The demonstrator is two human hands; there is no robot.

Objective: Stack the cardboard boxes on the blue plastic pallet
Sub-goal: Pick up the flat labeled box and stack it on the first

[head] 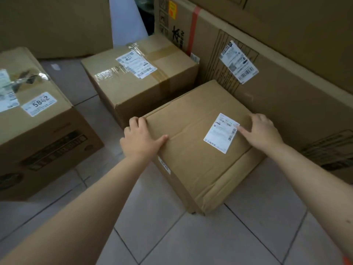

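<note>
A plain cardboard box (193, 155) with a white shipping label sits on the tiled floor in the middle. My left hand (140, 139) wraps over its near-left top corner, fingers curled on the far edge and thumb flat on the lid. My right hand (261, 131) lies on the lid's right side, fingers spread, thumb touching the label. The box rests on the floor. No blue pallet is in view.
A taped box (141, 83) stands just behind. A box labelled 5842 (44, 127) is at the left. A large carton (286, 88) walls the right side, touching the middle box. Another large carton (55, 23) stands at the back left. Grey floor tiles (191, 241) lie in front.
</note>
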